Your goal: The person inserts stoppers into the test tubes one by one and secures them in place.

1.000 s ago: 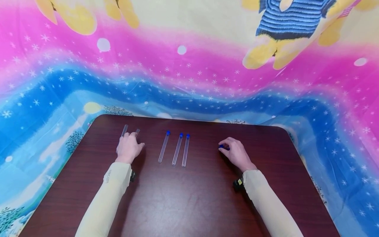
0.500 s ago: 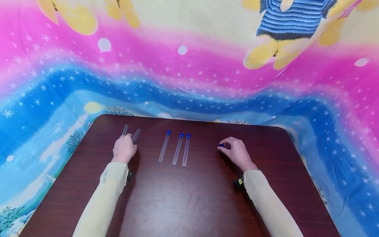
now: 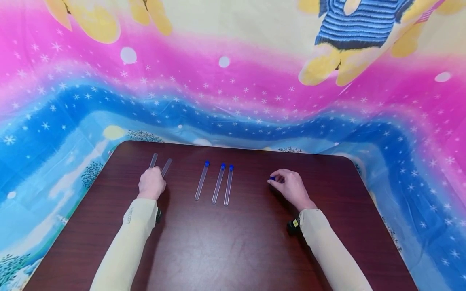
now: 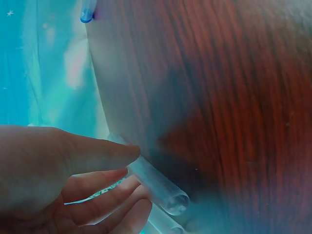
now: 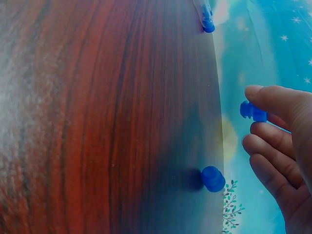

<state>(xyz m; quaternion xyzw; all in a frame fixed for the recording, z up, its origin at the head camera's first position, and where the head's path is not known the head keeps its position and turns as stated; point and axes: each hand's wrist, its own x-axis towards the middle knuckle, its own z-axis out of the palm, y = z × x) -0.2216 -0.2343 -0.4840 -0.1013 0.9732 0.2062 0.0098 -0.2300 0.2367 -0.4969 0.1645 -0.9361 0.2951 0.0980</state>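
At the table's left, my left hand (image 3: pixel 151 184) pinches an uncapped clear test tube (image 3: pixel 167 167) between thumb and fingers. Its open end (image 4: pixel 178 204) points out past the thumb in the left wrist view. A second clear test tube (image 3: pixel 153 160) lies just left of it, partly hidden behind the hand. Over on the right, my right hand (image 3: pixel 292 188) holds a small blue stopper (image 5: pixel 253 112) between thumb and index finger, ribbed end outward. Another blue stopper (image 5: pixel 213 179) sits on the table below those fingers in the right wrist view; the hand hides it from the head view.
Three test tubes with blue stoppers lie between the hands: a left one (image 3: pixel 202 180), a middle one (image 3: pixel 218 184) and a right one (image 3: pixel 228 186). Beyond the dark wooden table (image 3: pixel 204 250) hangs a colourful printed cloth (image 3: pixel 233 93).
My left hand has shifted slightly left and its thumb has drawn in to the tube, showing more of that tube's end. The right hand stays almost still with the stopper.
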